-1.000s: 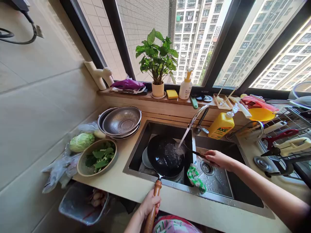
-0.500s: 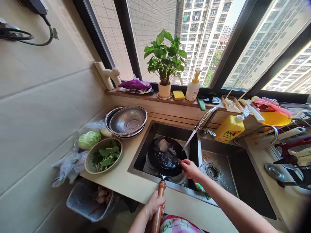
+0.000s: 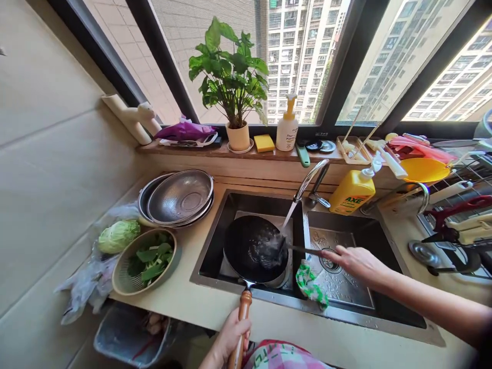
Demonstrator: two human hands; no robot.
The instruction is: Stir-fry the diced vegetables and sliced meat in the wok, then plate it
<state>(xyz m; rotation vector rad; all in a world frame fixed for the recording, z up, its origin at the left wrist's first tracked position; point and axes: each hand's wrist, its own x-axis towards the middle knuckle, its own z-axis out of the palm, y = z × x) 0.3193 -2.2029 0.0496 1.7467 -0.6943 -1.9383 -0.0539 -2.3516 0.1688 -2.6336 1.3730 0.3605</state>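
My left hand (image 3: 235, 333) is closed round the brown wooden handle (image 3: 244, 310) of a black wok (image 3: 240, 246). The wok rests tilted in the left sink basin, with moving water inside. Stretched over the sink divider, my right hand (image 3: 355, 261) grips a long-handled tool (image 3: 305, 250) with a wooden grip and a dark shaft. Its head is at the wok's right side, too blurred by splashing to make out. A running faucet (image 3: 307, 179) pours a stream at that spot. A green-and-white cloth (image 3: 310, 284) drapes over the divider's front end, below the tool.
Steel bowls (image 3: 180, 197), a colander of leafy greens (image 3: 148, 261) and a cabbage (image 3: 119, 236) stand left. A lined bin (image 3: 130, 335) is below the counter. A yellow detergent bottle (image 3: 351, 192) stands behind the right basin (image 3: 342, 292). A potted plant (image 3: 237, 136) is on the sill.
My right hand has moved right with the tool, whose head is now at the wok's right side under the stream. My left hand keeps the wok handle. The view has shifted right.
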